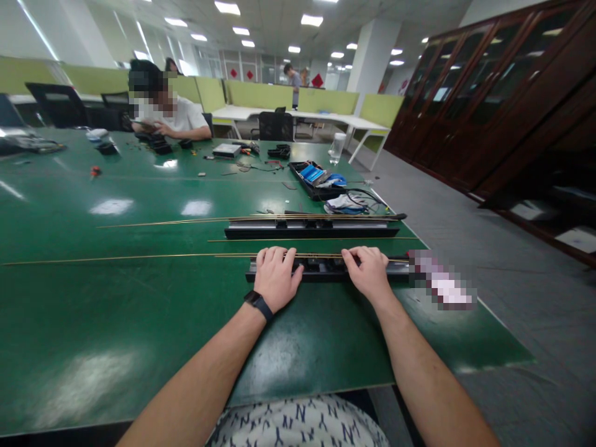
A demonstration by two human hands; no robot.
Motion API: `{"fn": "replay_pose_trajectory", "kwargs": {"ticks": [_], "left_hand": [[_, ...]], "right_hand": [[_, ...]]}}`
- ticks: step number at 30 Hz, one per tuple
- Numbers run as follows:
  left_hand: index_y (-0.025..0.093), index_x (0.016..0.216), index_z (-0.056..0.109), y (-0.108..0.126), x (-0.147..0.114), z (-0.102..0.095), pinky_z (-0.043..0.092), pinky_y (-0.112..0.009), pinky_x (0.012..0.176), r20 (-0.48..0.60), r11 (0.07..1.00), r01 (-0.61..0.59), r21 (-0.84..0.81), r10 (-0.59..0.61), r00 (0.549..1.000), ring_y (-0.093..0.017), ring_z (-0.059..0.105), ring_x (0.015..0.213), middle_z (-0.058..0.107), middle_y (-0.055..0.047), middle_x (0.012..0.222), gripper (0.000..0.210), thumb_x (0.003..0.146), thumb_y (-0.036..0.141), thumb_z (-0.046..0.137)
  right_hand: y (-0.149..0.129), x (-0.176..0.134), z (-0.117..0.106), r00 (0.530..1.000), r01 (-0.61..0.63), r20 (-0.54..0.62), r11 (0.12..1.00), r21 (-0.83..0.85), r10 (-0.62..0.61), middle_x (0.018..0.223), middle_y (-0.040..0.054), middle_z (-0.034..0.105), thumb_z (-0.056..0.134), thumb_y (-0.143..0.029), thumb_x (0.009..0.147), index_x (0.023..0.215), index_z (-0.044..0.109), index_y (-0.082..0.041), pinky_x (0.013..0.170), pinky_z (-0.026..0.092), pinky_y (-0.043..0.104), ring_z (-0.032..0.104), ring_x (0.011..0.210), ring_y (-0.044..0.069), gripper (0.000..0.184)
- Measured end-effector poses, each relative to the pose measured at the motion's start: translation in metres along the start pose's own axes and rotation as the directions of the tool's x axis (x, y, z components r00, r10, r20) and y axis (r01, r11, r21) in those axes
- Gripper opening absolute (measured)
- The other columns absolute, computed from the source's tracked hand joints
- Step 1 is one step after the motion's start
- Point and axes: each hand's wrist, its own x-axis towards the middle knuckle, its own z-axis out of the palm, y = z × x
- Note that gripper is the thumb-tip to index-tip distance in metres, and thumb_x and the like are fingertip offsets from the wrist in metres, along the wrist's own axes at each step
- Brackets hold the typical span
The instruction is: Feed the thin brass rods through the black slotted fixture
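A long black and silver rail [321,270] lies crosswise on the table in front of me. My left hand [277,276] is over its left part, fingers across the far edge and thumb at the near side. Toward the rail's right part, my right hand [367,270] has thumb and forefinger pinched at a thin brass-coloured rod [321,255]. This rod runs along the rail's far side; another thin rod [116,257] reaches far to the left. Under my palms, parts of the rail are hidden.
Behind lies a second black rail [311,232] with thin rods along it. A black tray [310,183] with blue items, a cloth [347,203] and cables sits beyond. A blurred pinkish object [442,282] is at the right. Across the green table [153,335] sits a person [186,118].
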Motion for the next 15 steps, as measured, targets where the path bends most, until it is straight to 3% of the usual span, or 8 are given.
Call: {"fn": "replay_pose_trajectory", "kwargs": {"ticks": [15], "left_hand": [[0.023, 0.128, 0.062, -0.0003, 0.0007, -0.0011, 0.034, -0.050, 0.108, -0.005, 1.000, -0.003, -0.002, 0.003, 1.000, -0.030, 0.056, 0.116, 0.067, -0.012, 0.116, 0.036, 0.097, 0.040, 0.054]], "right_hand": [[-0.0010, -0.0002, 0.0001, 1.000, 0.011, -0.014, 1.000, -0.002, -0.011, 0.085, 0.0053, 0.072, 0.052, -0.042, 0.098, 0.077, 0.065, -0.023, 0.087, 0.028, 0.040, 0.053, 0.094, 0.024, 0.031]]}}
